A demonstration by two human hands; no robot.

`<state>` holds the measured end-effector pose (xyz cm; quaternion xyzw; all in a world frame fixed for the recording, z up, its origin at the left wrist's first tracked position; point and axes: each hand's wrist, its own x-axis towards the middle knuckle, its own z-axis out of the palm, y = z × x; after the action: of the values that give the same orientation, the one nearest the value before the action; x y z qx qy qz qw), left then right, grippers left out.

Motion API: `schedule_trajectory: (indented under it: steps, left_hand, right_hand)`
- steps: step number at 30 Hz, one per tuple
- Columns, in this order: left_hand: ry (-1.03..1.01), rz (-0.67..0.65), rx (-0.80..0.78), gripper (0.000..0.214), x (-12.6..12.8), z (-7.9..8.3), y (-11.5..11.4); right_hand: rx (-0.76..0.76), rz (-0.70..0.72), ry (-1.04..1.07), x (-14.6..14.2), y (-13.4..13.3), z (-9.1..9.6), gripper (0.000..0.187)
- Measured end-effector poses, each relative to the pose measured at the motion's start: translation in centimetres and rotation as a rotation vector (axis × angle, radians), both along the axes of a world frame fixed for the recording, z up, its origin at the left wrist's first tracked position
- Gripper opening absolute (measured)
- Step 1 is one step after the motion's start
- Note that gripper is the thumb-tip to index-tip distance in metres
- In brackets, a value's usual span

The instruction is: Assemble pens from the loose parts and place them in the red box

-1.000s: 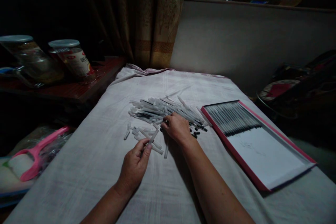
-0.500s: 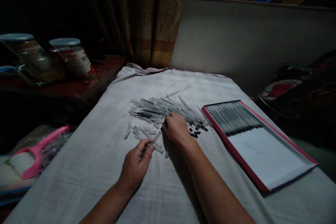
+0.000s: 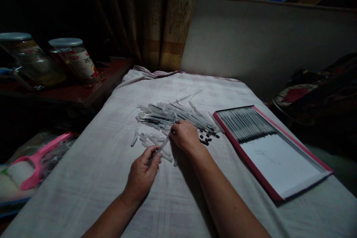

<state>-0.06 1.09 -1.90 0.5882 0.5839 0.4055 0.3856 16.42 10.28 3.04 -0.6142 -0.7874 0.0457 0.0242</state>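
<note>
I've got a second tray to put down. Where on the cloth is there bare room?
Bare cloth lies left of the left hand, which pinches one tube, out to the table edge, and beyond the tube pile toward the curtain. Crowded: the middle, where the right hand meets the pile, across to the red-rimmed box.
</note>
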Motion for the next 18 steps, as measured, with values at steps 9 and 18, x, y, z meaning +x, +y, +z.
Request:
schedule_trajectory:
  steps: [9,18]
  left_hand:
    - [0.005,-0.012,-0.008,0.035,0.0,0.1,0.1]
    - [0.024,-0.011,0.012,0.034,0.1,0.5,0.1]
  right_hand:
    - [-0.051,-0.013,-0.041,0.2,-0.1,0.7,0.025]
    - [-0.049,0.020,-0.074,-0.7,-0.4,0.3,0.027]
